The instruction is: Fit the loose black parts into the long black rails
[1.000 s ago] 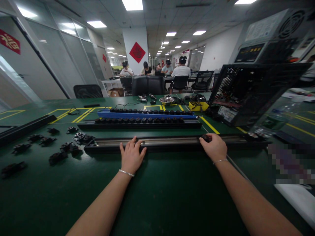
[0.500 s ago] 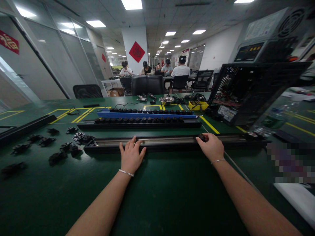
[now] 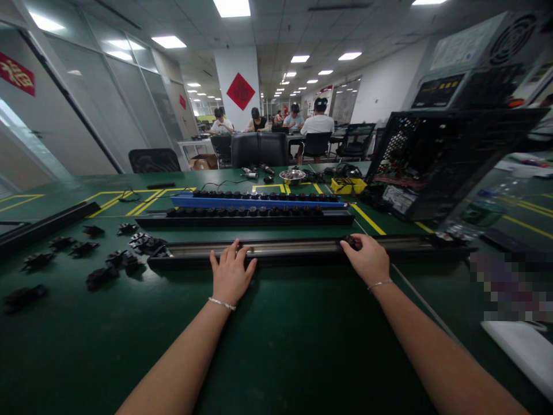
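Observation:
A long black rail with a grey metal channel [image 3: 298,249] lies across the green table in front of me. My left hand [image 3: 231,274] rests on its near edge, fingers spread and flat on the rail. My right hand [image 3: 367,259] is closed on a small black clip [image 3: 352,241] that sits in the channel. Several loose black clips [image 3: 103,259] lie scattered on the table to the left of the rail's end.
Behind the rail lie a black rail [image 3: 246,215] and a blue rail [image 3: 259,199], both filled with black clips. An open computer case [image 3: 436,161] stands at the right. A metal bowl [image 3: 292,175] and yellow tray [image 3: 348,185] sit farther back. Several people sit at a far table.
My right hand has slid the black clip a little to the left along the channel. My left hand has stayed in place.

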Tool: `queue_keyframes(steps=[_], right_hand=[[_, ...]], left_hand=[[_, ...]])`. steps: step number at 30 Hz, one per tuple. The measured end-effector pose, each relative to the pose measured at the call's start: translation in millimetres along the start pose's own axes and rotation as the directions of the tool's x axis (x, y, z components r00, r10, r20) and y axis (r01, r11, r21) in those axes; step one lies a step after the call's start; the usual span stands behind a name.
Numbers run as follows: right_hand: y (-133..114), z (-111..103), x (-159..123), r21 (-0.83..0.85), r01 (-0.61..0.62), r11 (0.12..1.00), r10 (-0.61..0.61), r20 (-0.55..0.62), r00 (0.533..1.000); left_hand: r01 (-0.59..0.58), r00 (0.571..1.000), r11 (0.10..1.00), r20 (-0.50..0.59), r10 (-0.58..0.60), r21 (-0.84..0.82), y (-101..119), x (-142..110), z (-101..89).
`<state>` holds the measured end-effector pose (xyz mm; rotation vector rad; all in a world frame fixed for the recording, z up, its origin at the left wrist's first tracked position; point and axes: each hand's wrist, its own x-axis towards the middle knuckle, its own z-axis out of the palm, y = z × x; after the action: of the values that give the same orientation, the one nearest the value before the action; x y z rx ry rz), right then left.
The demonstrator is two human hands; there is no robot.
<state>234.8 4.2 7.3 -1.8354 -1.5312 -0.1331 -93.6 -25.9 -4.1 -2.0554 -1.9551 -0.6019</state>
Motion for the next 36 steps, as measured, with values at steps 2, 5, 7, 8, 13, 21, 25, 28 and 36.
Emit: queue_keyframes(steps=[2, 5, 7, 8, 13, 21, 25, 28, 36], right_hand=[[0.3, 0.6, -0.4, 0.005, 0.012, 1.000, -0.012, -0.003, 1.000], [0.8, 1.3, -0.6, 0.012, 0.019, 1.000, -0.019, -0.005, 1.000], [0.7, 1.4, -0.6, 0.020, 0.020, 1.000, -0.020, -0.003, 1.000], [0.4, 1.4, -0.6, 0.025, 0.021, 0.999, -0.021, 0.000, 1.000], [-2.2, 2.0, -1.8, 0.039, 0.042, 0.998, -0.043, 0.011, 0.999], [-3.3, 5.7, -3.6, 0.073, 0.116, 0.991, -0.115, -0.021, 0.993], [-5.2, 6.1, -4.1, 0.073, 0.118, 0.990, -0.117, -0.008, 0.993], [-7.0, 6.8, -4.5, 0.079, 0.117, 0.990, -0.118, 0.008, 0.993], [-9.0, 7.4, -5.7, 0.066, 0.128, 0.990, -0.131, 0.033, 0.991]], left_hand=[[0.005, 1.000, 1.000, 0.004, -0.005, 0.000, 0.4, 0.0, -0.4], [0.012, 1.000, 1.000, 0.012, -0.012, 0.001, 0.9, 0.1, -1.2], [0.011, 1.000, 1.000, 0.012, -0.011, 0.001, 0.9, 0.3, -1.4], [0.010, 1.000, 1.000, 0.011, -0.010, 0.001, 0.8, 0.3, -1.3], [0.002, 1.000, 1.000, -0.005, -0.002, -0.001, 0.0, 0.0, -0.2], [0.009, 1.000, 1.000, 0.006, -0.009, 0.001, 0.5, 0.0, -0.8], [0.010, 1.000, 1.000, 0.008, -0.010, 0.002, 0.4, 0.0, -1.0], [0.010, 1.000, 1.000, 0.008, -0.010, 0.001, 0.2, -0.1, -0.9], [0.002, 1.000, 1.000, 0.000, -0.002, -0.002, -0.1, 0.1, -0.6]])
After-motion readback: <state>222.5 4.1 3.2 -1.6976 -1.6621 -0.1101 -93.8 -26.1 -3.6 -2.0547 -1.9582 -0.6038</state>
